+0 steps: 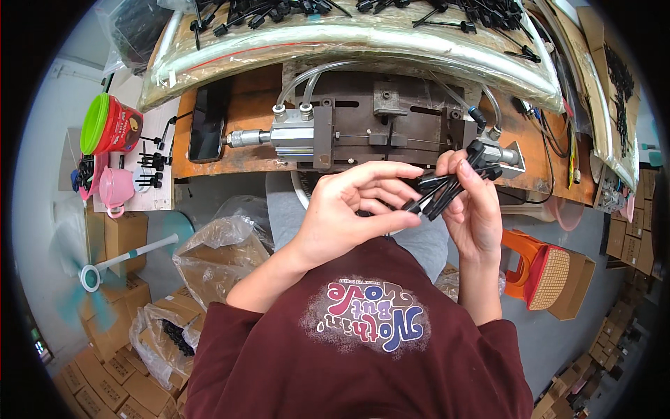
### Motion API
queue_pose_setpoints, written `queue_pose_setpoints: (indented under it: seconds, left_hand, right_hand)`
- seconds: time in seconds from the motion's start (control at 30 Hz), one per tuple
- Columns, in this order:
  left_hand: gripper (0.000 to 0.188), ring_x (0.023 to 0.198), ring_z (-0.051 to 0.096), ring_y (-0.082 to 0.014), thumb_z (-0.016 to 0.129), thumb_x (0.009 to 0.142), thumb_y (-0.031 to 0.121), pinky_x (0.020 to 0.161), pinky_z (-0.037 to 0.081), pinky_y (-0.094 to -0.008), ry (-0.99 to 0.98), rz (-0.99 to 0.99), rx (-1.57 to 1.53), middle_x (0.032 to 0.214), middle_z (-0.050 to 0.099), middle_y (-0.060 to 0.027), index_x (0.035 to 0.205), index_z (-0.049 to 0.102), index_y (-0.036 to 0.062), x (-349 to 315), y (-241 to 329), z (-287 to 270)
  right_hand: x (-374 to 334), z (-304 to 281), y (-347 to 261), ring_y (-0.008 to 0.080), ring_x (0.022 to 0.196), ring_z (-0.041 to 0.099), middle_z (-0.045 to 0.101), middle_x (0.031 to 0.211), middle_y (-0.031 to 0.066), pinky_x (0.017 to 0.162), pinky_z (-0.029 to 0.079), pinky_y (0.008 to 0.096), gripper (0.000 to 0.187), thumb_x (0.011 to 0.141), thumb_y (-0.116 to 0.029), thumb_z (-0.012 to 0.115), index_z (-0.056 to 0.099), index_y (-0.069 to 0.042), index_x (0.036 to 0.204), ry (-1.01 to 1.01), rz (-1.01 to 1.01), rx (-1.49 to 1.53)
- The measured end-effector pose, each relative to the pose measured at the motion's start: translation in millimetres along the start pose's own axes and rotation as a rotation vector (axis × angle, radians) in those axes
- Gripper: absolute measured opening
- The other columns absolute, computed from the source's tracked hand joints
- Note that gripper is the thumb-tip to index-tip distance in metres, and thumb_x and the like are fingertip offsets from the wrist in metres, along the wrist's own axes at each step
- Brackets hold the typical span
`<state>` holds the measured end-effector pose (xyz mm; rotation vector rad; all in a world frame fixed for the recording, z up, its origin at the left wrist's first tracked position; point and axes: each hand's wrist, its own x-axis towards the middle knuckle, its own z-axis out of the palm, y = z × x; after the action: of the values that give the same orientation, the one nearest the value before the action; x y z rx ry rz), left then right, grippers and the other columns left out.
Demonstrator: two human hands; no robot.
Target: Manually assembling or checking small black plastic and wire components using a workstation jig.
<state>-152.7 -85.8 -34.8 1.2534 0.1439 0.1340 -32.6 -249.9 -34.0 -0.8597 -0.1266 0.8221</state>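
Observation:
In front of my chest, my right hand (479, 213) holds a small bundle of thin black plastic rods with knobbed ends (444, 194). Its thumb and fingers are closed round them, and some knobs stick out above. From the other side my left hand (352, 206) pinches the near ends of the bundle between thumb and fingers. Just beyond my hands lies a dark metal fixture (387, 105) with a silver air cylinder (293, 133) at its left and another metal fitting (499, 153) at its right. The exact rods in each grip are partly hidden by my fingers.
A wrapped tray (349, 43) at the back bears many black parts. A phone (208, 122) lies left of the fixture. Further left are a red-and-green bucket (115, 124) and a pink cup (116, 187). A fan (91, 277), an orange chair (523, 265) and cartons stand lower down.

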Motion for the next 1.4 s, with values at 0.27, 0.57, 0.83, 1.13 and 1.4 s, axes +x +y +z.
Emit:
queue_pose_setpoints:
  seconds: [0.27, 0.57, 0.83, 1.13, 1.4]
  left_hand:
    - [0.031, 0.089, 0.069, -0.0159, 0.082, 0.072, -0.004, 0.071, 0.062, -0.0284, 0.067, 0.376, 0.52, 0.103, 0.065, -0.0128, 0.102, 0.073, -0.0012, -16, -15, -11]
    - [0.023, 0.064, 0.065, -0.0167, 0.08, 0.072, 0.016, 0.059, 0.05, -0.0261, 0.187, 0.625, 1.412, 0.125, 0.067, -0.0085, 0.091, 0.07, 0.0072, 14, -56, -16]
    - [0.031, 0.071, 0.067, -0.0169, 0.083, 0.069, 0.015, 0.064, 0.054, -0.0264, 0.168, 0.563, 1.337, 0.122, 0.068, -0.0073, 0.096, 0.071, 0.007, 19, -46, -14]
    - [0.045, 0.095, 0.07, -0.0215, 0.086, 0.066, 0.003, 0.077, 0.059, -0.0304, 0.068, 0.489, 0.621, 0.106, 0.072, -0.013, 0.108, 0.071, -0.0009, 11, -16, 0]
    - [0.039, 0.088, 0.07, -0.0242, 0.088, 0.062, 0.003, 0.077, 0.053, -0.0334, 0.01, 0.562, 0.547, 0.099, 0.074, -0.0119, 0.098, 0.075, -0.0002, 9, -7, -10]
  right_hand:
    - [7, -21, -14, 0.0074, 0.062, 0.054, 0.065, 0.097, 0.0102, 0.049, 0.04, 0.0182, 0.013, 0.098, -0.013, 0.061, 0.062, -0.002, 0.105, 0.122, -0.213, -0.002]
    - [2, -19, -6, 0.0102, 0.062, 0.057, 0.065, 0.096, 0.0114, 0.049, 0.042, 0.02, 0.011, 0.098, -0.012, 0.06, 0.061, -0.002, 0.103, 0.117, -0.194, 0.002]
    - [0, -15, 0, 0.0107, 0.062, 0.056, 0.065, 0.096, 0.0123, 0.051, 0.041, 0.0206, 0.011, 0.097, -0.011, 0.06, 0.061, -0.002, 0.104, 0.136, -0.141, 0.027]
    - [1, 3, 8, 0.0065, 0.057, 0.053, 0.065, 0.092, 0.0095, 0.047, 0.04, 0.019, 0.014, 0.097, -0.014, 0.06, 0.06, 0.0, 0.099, 0.04, -0.017, -0.024]
    - [5, 5, 0, 0.0066, 0.054, 0.053, 0.064, 0.085, 0.008, 0.043, 0.038, 0.0191, 0.015, 0.097, -0.014, 0.061, 0.061, 0.0, 0.101, 0.022, 0.019, -0.044]
